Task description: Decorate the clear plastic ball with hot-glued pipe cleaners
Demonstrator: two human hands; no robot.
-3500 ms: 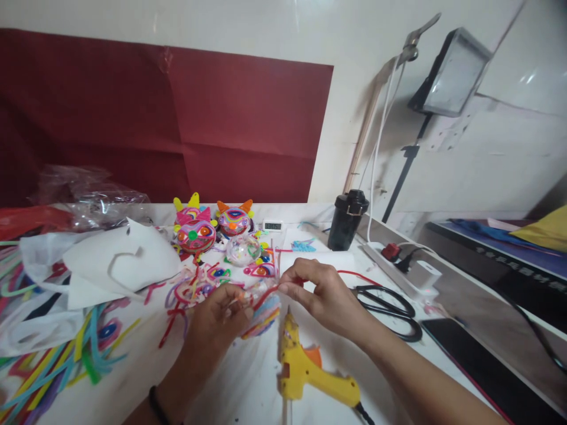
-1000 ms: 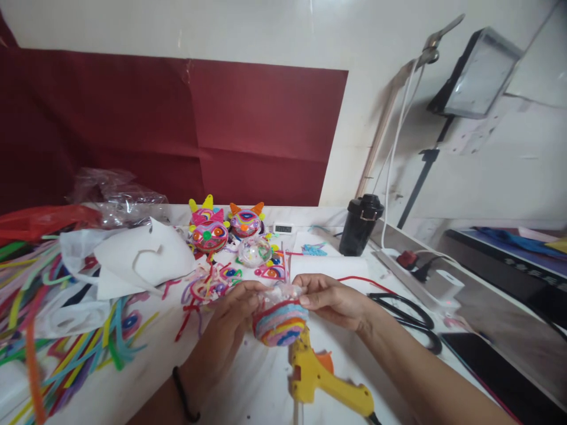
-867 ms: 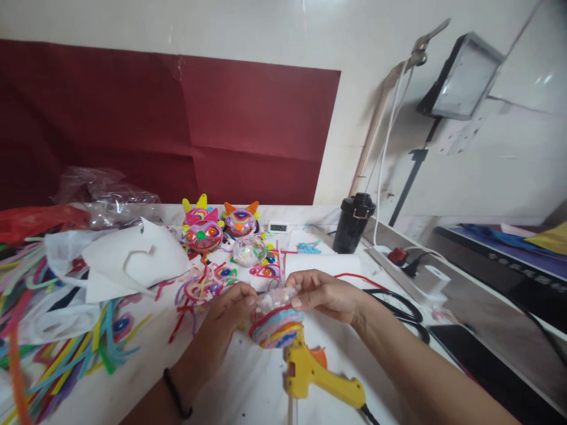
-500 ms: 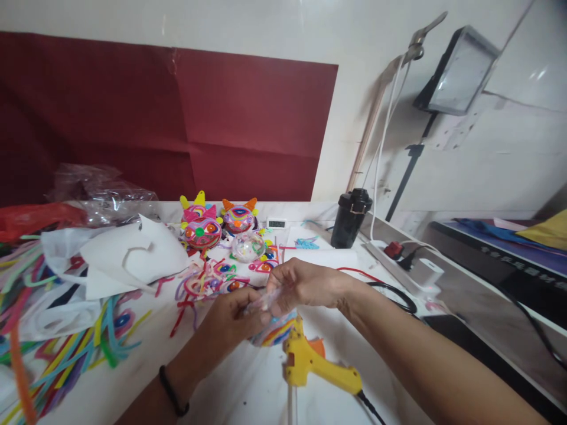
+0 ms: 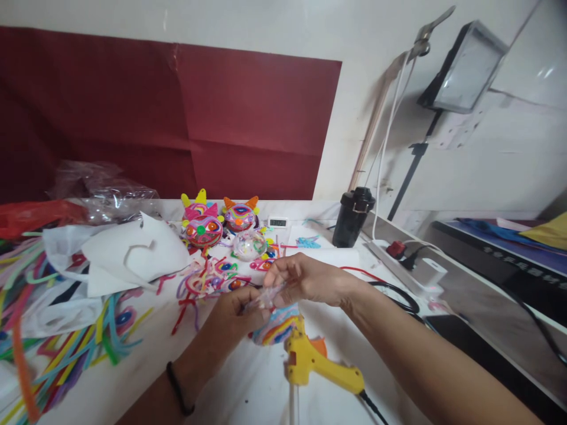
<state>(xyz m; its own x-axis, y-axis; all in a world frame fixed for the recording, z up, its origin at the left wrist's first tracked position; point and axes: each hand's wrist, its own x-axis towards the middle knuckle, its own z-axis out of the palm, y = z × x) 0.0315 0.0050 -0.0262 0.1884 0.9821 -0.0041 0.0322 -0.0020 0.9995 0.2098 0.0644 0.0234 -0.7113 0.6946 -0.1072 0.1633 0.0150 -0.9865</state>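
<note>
My left hand [image 5: 237, 314], a black band on its wrist, pinches a small crumpled piece of clear plastic [image 5: 267, 297]. From the other side my right hand [image 5: 305, 282] has its fingers bent and closed on the same plastic. What the plastic contains, if anything, is too blurred to make out. Just below the hands lies a rainbow-striped piece [image 5: 280, 326] in blue, yellow and red. A yellow hot glue gun [image 5: 325, 364] rests on the table beside it, its nozzle end touching or overlapping the striped piece in view and a clear glue stick [image 5: 294, 404] projecting toward me.
Decorated balls with ears [image 5: 202, 229] stand at the back, near a clear ball [image 5: 249, 245]. Colourful pipe cleaners [image 5: 75, 354] and white sheets [image 5: 133, 260] spread at left. At right are a black bottle [image 5: 353, 217], a power strip [image 5: 405, 268] and cables.
My right hand's fingers have loosened and lifted slightly, and the two hands have shifted a little on the plastic. More of the striped piece shows below. The view has moved slightly.
</note>
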